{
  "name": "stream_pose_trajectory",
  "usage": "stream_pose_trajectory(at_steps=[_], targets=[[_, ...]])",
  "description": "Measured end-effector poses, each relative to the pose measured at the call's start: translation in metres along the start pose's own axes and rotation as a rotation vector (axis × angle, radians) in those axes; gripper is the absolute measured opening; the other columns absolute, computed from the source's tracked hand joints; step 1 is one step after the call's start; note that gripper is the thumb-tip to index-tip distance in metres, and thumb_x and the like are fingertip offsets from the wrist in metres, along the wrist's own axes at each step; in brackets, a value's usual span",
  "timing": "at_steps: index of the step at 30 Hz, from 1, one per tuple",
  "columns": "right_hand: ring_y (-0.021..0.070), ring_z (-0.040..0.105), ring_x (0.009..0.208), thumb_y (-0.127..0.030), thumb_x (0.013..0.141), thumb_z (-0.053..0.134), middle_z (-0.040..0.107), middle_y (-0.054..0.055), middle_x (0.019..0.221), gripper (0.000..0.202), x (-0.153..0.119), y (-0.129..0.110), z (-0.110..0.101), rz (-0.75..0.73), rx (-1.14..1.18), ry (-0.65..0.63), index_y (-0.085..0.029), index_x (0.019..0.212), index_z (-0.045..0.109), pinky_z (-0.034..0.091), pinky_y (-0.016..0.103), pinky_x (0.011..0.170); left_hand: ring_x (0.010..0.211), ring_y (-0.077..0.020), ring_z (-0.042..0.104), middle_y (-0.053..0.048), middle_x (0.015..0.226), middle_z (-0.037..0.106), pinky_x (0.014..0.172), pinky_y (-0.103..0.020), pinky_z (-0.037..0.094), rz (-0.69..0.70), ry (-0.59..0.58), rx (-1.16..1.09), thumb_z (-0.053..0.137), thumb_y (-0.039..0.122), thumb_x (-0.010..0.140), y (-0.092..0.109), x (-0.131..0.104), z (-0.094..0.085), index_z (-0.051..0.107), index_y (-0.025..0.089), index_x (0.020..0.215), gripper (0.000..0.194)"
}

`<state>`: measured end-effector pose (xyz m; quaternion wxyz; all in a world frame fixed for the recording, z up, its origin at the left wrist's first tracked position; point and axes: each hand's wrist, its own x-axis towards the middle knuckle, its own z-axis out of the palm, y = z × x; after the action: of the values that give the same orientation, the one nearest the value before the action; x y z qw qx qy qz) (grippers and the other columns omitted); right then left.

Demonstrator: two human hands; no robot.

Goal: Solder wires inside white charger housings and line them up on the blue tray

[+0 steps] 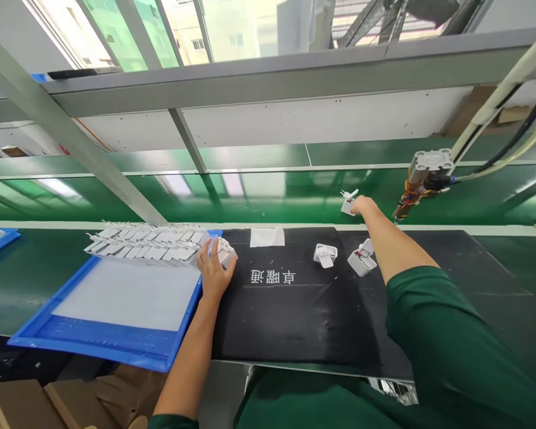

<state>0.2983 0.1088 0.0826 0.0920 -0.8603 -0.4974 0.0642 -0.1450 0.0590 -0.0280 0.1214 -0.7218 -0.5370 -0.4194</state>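
My left hand (215,271) is at the right rim of a blue tray (111,345), fingers and thumb curved around white plastic charger housings (226,252). How many it grips is partly hidden by the fingers. Out over the green surface beyond the mat, my right hand (365,206) pinches a white charger housing (348,206) with a pronged white piece at its top. Two more white housings lie on the black mat: one with a flap-like piece (326,255), the other open (362,258) with a bit of red showing inside.
Rows of white housings (147,243) fill the tray's far side, beside a white sheet (129,295). White paper (267,237) lies on the black mat (286,322). A tool with cables (417,182) hangs at right. A slanted post (75,131) crosses at left; another blue tray (2,243) is far left.
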Motion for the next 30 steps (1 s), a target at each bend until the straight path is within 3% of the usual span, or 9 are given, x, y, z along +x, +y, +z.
stream_pose_trajectory(at_steps=[4, 8, 11, 14, 17, 19, 23, 27, 30], targets=[[0.019, 0.066, 0.098, -0.035, 0.092, 0.062, 0.067, 0.01, 0.112, 0.025, 0.002, -0.01, -0.009, -0.049, -0.049, -0.037, -0.017, 0.108, 0.066, 0.055, 0.035, 0.083, 0.128, -0.0376, 0.045, -0.026, 0.135, 0.049, 0.109, -0.053, 0.033, 0.001, 0.033, -0.022, 0.056, 0.044, 0.09, -0.001, -0.002, 0.001, 0.047, 0.008, 0.137, 0.06], [0.025, 0.069, 0.089, -0.027, 0.08, 0.071, 0.073, 0.015, 0.092, 0.02, -0.019, -0.026, -0.026, -0.134, -0.069, 0.022, -0.011, 0.091, 0.071, 0.049, 0.031, 0.073, 0.13, -0.0372, 0.043, -0.025, 0.136, 0.048, 0.111, -0.054, 0.03, -0.023, -0.007, -0.076, 0.057, 0.04, 0.089, 0.002, -0.003, -0.003, 0.044, 0.009, 0.139, 0.06], [0.0238, 0.069, 0.086, -0.032, 0.08, 0.068, 0.074, 0.011, 0.099, 0.026, -0.077, -0.03, -0.032, -0.34, 0.076, 0.095, -0.016, 0.102, 0.068, 0.05, 0.032, 0.074, 0.128, -0.0365, 0.045, -0.024, 0.135, 0.05, 0.11, -0.054, 0.03, -0.022, 0.005, -0.096, 0.058, 0.037, 0.088, 0.004, -0.003, -0.008, 0.043, 0.009, 0.14, 0.061], [0.0222, 0.07, 0.082, -0.038, 0.083, 0.064, 0.076, 0.008, 0.099, 0.025, -0.156, -0.026, -0.018, -0.604, 0.348, -0.037, -0.02, 0.101, 0.067, 0.052, 0.032, 0.073, 0.127, -0.0362, 0.046, -0.023, 0.133, 0.051, 0.11, -0.054, 0.03, -0.018, 0.026, -0.105, 0.059, 0.034, 0.087, 0.006, -0.002, -0.011, 0.043, 0.01, 0.139, 0.06], [0.023, 0.07, 0.079, -0.037, 0.084, 0.061, 0.075, 0.006, 0.09, 0.019, -0.216, -0.021, 0.017, -0.629, 0.362, -0.142, -0.021, 0.092, 0.065, 0.053, 0.033, 0.07, 0.127, -0.0361, 0.046, -0.023, 0.132, 0.053, 0.111, -0.055, 0.03, -0.019, 0.004, -0.119, 0.059, 0.033, 0.086, 0.01, 0.003, -0.018, 0.043, 0.011, 0.139, 0.059], [0.0236, 0.07, 0.082, -0.033, 0.084, 0.061, 0.074, 0.006, 0.091, 0.017, -0.236, -0.017, 0.04, -0.589, 0.346, -0.159, -0.021, 0.095, 0.064, 0.053, 0.035, 0.073, 0.126, -0.035, 0.048, -0.022, 0.13, 0.055, 0.11, -0.055, 0.033, 0.009, -0.021, -0.13, 0.059, 0.032, 0.086, 0.015, 0.007, -0.026, 0.045, 0.011, 0.138, 0.057], [0.0256, 0.068, 0.085, -0.041, 0.085, 0.062, 0.071, 0.007, 0.09, 0.021, -0.247, -0.005, 0.062, -0.501, 0.323, -0.159, -0.021, 0.093, 0.061, 0.053, 0.038, 0.077, 0.113, -0.027, 0.059, -0.016, 0.12, 0.064, 0.1, -0.045, 0.047, 0.077, -0.14, -0.251, 0.058, 0.029, 0.09, 0.04, 0.009, -0.047, 0.051, 0.014, 0.132, 0.046], [0.0242, 0.067, 0.095, -0.049, 0.08, 0.068, 0.07, 0.008, 0.108, 0.049, -0.244, 0.01, 0.061, -0.504, 0.482, -0.38, -0.022, 0.119, 0.057, 0.055, 0.039, 0.084, 0.086, -0.0153, 0.066, -0.007, 0.105, 0.07, 0.075, -0.029, 0.057, -0.016, -0.401, -0.523, 0.052, 0.03, 0.096, 0.085, -0.005, -0.06, 0.057, 0.019, 0.126, 0.033], [0.0222, 0.065, 0.091, -0.037, 0.078, 0.07, 0.068, 0.008, 0.111, 0.066, -0.238, 0.014, 0.066, -0.548, 0.551, -0.444, -0.023, 0.138, 0.046, 0.055, 0.041, 0.085, 0.107, -0.0187, 0.064, -0.01, 0.125, 0.065, 0.086, -0.032, 0.058, 0.028, -0.515, -0.677, 0.052, 0.033, 0.096, 0.125, -0.013, -0.058, 0.055, 0.022, 0.132, 0.038]])
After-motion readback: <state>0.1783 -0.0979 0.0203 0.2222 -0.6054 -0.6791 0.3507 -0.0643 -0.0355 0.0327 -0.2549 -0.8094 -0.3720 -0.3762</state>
